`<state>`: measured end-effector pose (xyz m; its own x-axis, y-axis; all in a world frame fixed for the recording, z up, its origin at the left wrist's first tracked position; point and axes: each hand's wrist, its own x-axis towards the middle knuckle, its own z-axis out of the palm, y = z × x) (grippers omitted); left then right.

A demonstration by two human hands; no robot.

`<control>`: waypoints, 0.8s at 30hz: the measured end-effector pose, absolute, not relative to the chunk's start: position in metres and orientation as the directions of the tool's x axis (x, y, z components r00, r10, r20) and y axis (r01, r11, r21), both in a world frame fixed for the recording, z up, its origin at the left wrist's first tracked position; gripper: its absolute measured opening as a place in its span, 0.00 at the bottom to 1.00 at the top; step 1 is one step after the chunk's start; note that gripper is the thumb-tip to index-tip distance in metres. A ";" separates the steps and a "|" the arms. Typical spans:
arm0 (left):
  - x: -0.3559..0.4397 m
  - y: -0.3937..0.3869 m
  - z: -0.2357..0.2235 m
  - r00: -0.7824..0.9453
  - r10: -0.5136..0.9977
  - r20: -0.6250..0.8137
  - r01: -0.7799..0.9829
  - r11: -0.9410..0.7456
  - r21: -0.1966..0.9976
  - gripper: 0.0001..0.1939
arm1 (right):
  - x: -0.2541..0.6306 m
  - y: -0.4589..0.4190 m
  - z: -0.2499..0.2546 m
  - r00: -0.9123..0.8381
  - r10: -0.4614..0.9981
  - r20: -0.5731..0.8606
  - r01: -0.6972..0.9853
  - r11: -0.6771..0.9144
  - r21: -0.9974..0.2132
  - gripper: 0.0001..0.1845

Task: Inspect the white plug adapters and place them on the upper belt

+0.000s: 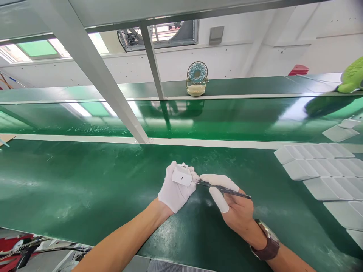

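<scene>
While the gloved left hand [176, 190] grips a small white charger block [182, 175] above the green worktop [85, 189], the right hand [232, 206] pinches slim tweezers [224, 190], tips touching the block's right edge. This looks like mid-inspection or picking work. Continuing likely calls for steady tips. White trays [320, 170] sit well right of the block.

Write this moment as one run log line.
left hand: holds white charger | right hand: holds tweezers, tip at charger | surface: green bench
</scene>
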<state>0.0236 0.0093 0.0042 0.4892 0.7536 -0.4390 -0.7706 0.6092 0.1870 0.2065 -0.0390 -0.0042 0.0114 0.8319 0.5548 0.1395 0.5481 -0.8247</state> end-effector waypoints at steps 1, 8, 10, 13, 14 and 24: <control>0.023 0.010 0.004 0.487 0.752 -0.445 -0.773 0.608 0.181 0.19 | 0.206 -0.039 -0.005 0.007 0.835 0.550 0.134 0.544 -0.828 0.18; 0.024 0.009 0.005 0.474 0.765 -0.436 -0.738 0.615 0.277 0.23 | 0.211 -0.037 0.001 0.032 0.869 0.493 0.186 0.480 -0.858 0.15; 0.026 0.009 0.008 0.417 0.796 -0.439 -0.701 0.589 0.403 0.24 | 0.213 -0.033 0.003 0.058 0.888 0.457 0.222 0.435 -0.873 0.12; 0.029 0.007 0.012 0.240 0.877 -0.416 -0.511 0.479 0.714 0.24 | 0.215 -0.024 0.000 0.115 0.916 0.384 0.176 0.362 -0.916 0.12; 0.031 0.006 0.013 0.185 0.902 -0.390 -0.391 0.431 0.813 0.25 | 0.215 -0.020 -0.002 0.135 0.923 0.359 0.130 0.343 -0.930 0.12; 0.039 0.002 -0.010 0.134 0.983 -0.127 0.397 0.064 0.916 0.38 | 0.221 -0.006 -0.007 0.174 0.919 0.354 0.110 0.339 -0.934 0.17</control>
<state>0.0387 0.0019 -0.0104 0.1345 0.9827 -0.1270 0.3966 0.0641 0.9157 0.2215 -0.0060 -0.0066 0.1737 0.9189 0.3542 0.1098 0.3394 -0.9342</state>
